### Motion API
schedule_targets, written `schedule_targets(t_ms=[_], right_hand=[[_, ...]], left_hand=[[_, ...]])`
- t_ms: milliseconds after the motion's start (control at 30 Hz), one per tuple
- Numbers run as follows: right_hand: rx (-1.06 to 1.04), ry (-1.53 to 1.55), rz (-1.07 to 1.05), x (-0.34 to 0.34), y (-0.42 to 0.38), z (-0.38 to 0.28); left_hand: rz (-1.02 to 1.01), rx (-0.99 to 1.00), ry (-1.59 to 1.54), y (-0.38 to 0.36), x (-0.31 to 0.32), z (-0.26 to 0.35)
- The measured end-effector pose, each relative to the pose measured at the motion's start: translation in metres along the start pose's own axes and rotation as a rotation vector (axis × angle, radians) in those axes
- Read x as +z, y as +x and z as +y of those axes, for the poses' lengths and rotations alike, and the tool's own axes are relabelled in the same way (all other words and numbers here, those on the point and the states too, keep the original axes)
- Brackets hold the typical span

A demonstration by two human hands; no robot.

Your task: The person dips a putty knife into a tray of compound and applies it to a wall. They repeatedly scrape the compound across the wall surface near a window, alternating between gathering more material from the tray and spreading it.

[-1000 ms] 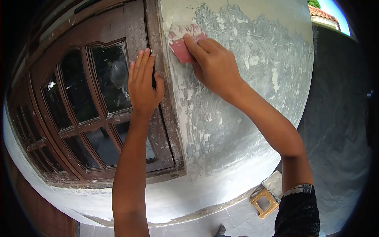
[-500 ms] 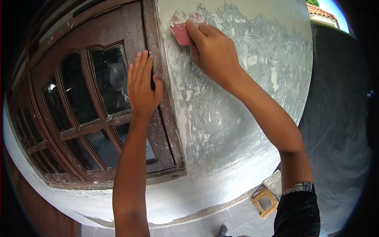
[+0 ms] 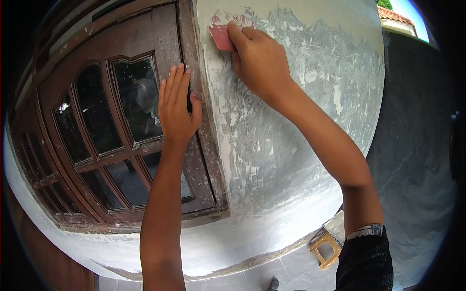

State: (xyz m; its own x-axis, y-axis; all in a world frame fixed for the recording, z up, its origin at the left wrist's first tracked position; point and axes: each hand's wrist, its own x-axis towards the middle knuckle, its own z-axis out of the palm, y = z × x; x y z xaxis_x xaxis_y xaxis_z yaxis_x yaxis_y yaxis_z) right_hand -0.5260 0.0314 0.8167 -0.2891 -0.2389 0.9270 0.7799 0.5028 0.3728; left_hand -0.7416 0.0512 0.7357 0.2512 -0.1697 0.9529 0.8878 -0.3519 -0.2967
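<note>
Pink scraper (image 3: 222,39), flat, angular outline, upper part smeared with whitish paste; located high on the wall (image 3: 291,126), near the wall's edge beside the wooden frame (image 3: 193,53). Right hand (image 3: 264,63): fingers clamped on the scraper at its right side, one digit extended over its face, the others bent. Contact along the scraper's far edge cannot be judged from this angle. Right forearm runs down to a black sleeve (image 3: 366,262) with pale lettering and a whitish-marked cuff.

Left hand (image 3: 177,111): palm toward the brown window (image 3: 165,29), back to the camera; fingers straight, pointing up, nearly together, thumb held apart on the frame side. No object in its grasp.

Wall: patchy grey and white over most of its face, smoother cream band along the top, whiter toward the bottom. Window: dark glass panes set in wooden bars, white specks on wood and glass. Lower right: small yellowish-brown stool (image 3: 330,265) on grey floor tiles (image 3: 228,283), partly hidden by the sleeve. Far right: dark sheet-like expanse (image 3: 412,145); above it, a tiled roof (image 3: 395,14).
</note>
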Motion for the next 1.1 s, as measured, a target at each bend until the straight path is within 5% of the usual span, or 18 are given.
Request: schedule_targets(t_ms=[267, 500, 733, 867, 1000, 1100], right_hand=[[-0.133, 0.039, -0.172, 0.001, -0.071, -0.039], [0.037, -0.051, -0.009, 0.008, 0.006, 0.015], [-0.142, 0.155, -0.12, -0.008, -0.073, -0.05], [-0.045, 0.134, 0.075, -0.016, -0.016, -0.021], [0.007, -0.036, 0.009, 0.008, 0.014, 0.012], [-0.045, -0.006, -0.061, 0.014, -0.036, -0.016]], left_hand=[[-0.004, -0.011, -0.009, 0.001, -0.002, 0.0], [-0.005, -0.006, 0.01, 0.001, 0.0, 0.0], [0.001, -0.006, -0.003, 0.003, -0.005, 0.003], [-0.019, -0.018, 0.017, 0.001, -0.002, 0.002], [-0.006, -0.006, 0.023, 0.001, 0.0, 0.0], [-0.013, -0.006, 0.014, 0.001, -0.002, 0.0]])
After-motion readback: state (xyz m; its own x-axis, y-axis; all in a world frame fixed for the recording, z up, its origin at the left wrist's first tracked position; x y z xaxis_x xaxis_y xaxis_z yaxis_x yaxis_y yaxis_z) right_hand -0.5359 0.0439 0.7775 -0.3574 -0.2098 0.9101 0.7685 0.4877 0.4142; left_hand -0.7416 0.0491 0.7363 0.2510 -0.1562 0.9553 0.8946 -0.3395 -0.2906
